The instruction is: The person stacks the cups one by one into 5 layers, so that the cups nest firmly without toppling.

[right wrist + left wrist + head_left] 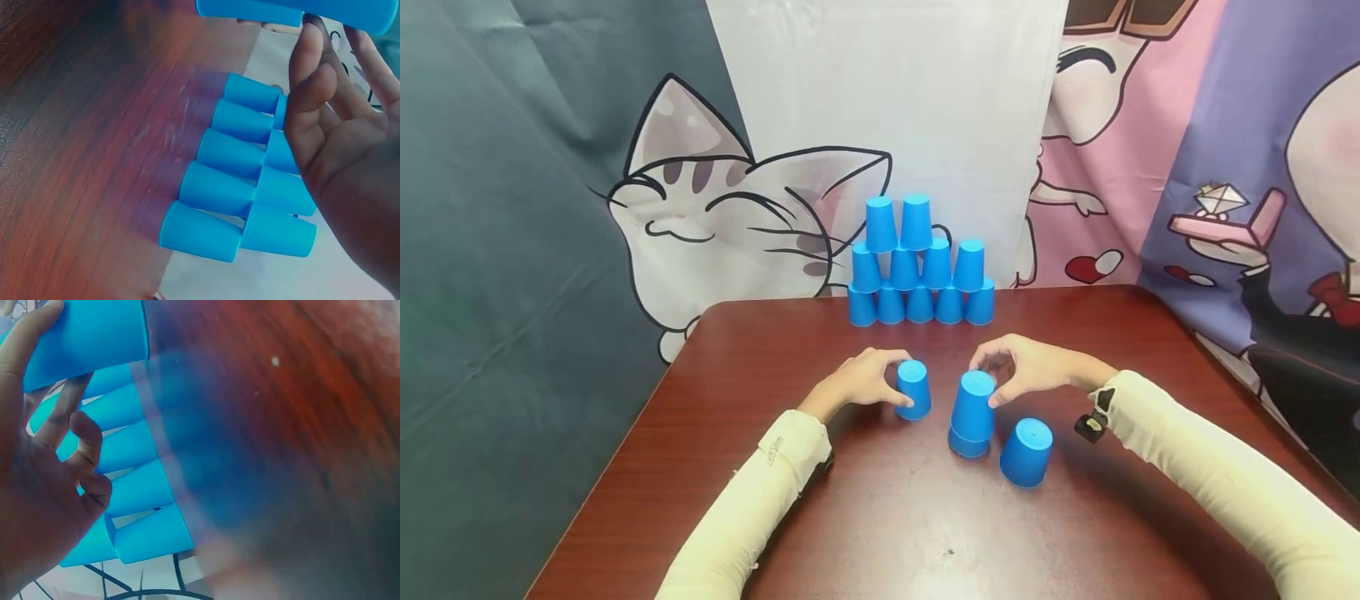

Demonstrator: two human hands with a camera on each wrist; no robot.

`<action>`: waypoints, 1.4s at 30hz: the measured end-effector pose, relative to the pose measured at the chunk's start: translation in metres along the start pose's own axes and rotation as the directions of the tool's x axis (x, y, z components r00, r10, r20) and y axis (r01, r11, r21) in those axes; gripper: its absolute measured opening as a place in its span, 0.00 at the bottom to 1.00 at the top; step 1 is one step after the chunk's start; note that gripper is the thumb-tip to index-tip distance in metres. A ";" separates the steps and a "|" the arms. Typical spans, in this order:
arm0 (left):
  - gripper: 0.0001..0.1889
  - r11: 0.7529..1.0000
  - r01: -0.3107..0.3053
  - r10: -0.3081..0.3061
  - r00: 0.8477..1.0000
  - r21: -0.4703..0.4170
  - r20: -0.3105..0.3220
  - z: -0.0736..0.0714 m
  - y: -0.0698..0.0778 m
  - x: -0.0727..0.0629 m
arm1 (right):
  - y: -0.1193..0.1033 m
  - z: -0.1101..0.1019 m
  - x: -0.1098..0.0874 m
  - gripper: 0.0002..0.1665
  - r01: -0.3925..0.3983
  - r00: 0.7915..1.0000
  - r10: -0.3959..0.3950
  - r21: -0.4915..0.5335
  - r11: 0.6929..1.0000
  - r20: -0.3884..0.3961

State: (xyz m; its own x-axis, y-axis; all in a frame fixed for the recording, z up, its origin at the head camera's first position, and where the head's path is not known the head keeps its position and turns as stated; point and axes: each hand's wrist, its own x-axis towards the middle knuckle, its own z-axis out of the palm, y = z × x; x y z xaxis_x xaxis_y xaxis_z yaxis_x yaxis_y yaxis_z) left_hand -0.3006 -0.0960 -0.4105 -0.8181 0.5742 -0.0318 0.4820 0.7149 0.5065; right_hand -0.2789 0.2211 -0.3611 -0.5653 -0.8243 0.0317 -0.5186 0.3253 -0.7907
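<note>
My left hand (pixel 868 377) grips an upside-down blue cup (pixel 913 390) between thumb and fingers, over the middle of the table. In the left wrist view this cup (pixel 94 337) fills the upper left corner. My right hand (pixel 1030 367) holds another upside-down cup (pixel 976 404) by its sides. Beneath that one, only the lower band of a further cup (pixel 968 443) shows; whether the two are fully nested I cannot tell. A single blue cup (pixel 1026 452) stands mouth down to the right, nearer me, touched by neither hand.
At the table's far edge stands a tiered wall of blue cups (pixel 920 304), mouth down: several in the bottom row, several above, two on top. The brown table (pixel 850 517) has rounded far corners. Behind it hangs a printed cartoon cloth (pixel 895 83).
</note>
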 end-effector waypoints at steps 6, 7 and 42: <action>0.32 0.999 0.042 -0.043 0.998 -0.023 -0.044 0.000 -0.005 0.007 | 0.005 -0.003 0.003 0.23 -0.039 0.988 0.037 -0.014 0.999 -0.148; 0.32 0.999 0.052 -0.053 0.997 -0.015 -0.049 0.000 -0.006 0.008 | 0.006 -0.003 0.003 0.23 -0.040 0.984 0.037 -0.012 0.999 -0.176; 0.39 0.972 0.236 -0.230 0.955 0.010 -0.187 -0.004 -0.009 0.040 | -0.012 -0.043 0.024 0.30 -0.224 0.738 0.208 0.057 0.973 -0.642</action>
State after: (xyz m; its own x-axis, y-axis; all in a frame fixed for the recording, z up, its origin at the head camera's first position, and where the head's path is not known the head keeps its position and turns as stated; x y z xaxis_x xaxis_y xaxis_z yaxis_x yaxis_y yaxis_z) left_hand -0.3384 -0.0808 -0.4128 -0.9510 0.3090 0.0144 0.2782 0.8341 0.4763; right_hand -0.3138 0.2171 -0.3242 -0.9367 -0.2436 0.2515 -0.3413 0.4748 -0.8112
